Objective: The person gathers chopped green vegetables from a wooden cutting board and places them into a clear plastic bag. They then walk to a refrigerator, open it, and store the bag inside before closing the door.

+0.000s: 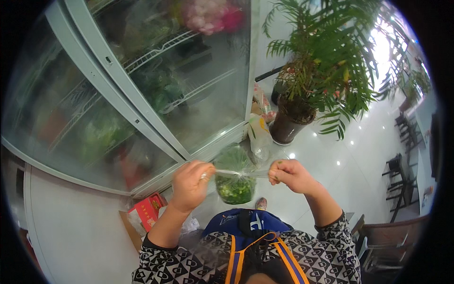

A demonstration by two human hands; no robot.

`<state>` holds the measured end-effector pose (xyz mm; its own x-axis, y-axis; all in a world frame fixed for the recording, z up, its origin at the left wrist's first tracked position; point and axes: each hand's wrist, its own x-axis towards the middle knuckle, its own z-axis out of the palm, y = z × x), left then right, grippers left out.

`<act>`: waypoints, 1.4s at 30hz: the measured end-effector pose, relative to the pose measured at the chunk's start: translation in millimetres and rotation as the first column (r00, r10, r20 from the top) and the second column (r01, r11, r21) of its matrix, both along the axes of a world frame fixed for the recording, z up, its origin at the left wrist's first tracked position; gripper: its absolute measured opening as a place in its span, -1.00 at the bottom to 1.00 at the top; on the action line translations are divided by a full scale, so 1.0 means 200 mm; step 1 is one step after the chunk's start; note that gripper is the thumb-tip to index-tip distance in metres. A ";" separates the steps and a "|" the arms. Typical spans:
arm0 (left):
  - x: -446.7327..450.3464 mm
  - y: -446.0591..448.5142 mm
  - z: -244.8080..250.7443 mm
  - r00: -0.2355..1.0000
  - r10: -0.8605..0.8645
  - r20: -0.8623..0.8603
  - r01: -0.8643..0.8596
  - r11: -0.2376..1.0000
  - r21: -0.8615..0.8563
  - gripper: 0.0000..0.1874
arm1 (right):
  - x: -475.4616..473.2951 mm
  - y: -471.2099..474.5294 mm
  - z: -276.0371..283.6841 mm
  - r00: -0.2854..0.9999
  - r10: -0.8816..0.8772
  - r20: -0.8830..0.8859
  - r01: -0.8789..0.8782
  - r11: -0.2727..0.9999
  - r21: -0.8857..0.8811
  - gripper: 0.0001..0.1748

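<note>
A clear plastic bag of chopped green vegetables (235, 188) hangs between my two hands, over the floor in front of my body. Its neck is gathered into a knot or twist at the middle. My left hand (192, 184) is closed on one stretched end of the bag's top. On the other side, my right hand (290, 175) pinches the opposite end between thumb and fingers, with small green bits stuck to the skin. The two ends are pulled apart sideways.
A glass-door display fridge (184, 117) with wire shelves of produce fills the left. Ahead right stands a potted palm (292, 120) beside plastic bags (259, 136). A red box (147, 212) lies low left. Chairs (393, 234) stand at right on the tiled floor (340, 177).
</note>
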<state>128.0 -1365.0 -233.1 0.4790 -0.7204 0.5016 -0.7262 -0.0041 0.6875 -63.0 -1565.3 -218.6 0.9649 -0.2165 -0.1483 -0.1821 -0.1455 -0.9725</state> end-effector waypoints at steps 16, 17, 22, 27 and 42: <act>-0.21 -0.11 -0.19 0.845 0.138 -0.516 -0.209 0.974 -0.083 -0.83 | 0.47 -0.33 -0.15 0.885 0.465 0.017 -0.463 0.876 0.136 -0.74; -0.24 -0.16 -0.19 0.844 0.046 -0.535 -0.087 0.995 -0.052 -0.82 | 0.51 -0.30 -0.13 0.859 0.512 0.026 -0.512 0.858 0.036 -0.74; -0.28 -0.22 -0.18 0.715 0.075 -0.695 -0.047 0.997 0.060 -0.75 | 0.74 -0.18 -0.03 0.780 0.622 0.073 -0.573 0.755 -0.318 -0.69; -0.17 -0.02 -0.23 0.583 0.187 -0.790 -0.298 0.955 0.006 -0.72 | 1.11 -0.12 -0.05 0.791 0.609 0.063 -0.379 0.568 -0.731 -0.77; 0.13 1.02 -0.30 0.481 0.745 -0.463 -0.701 0.644 0.307 -0.63 | 2.28 0.73 0.05 0.759 0.565 -0.323 0.141 -0.626 -0.767 -0.70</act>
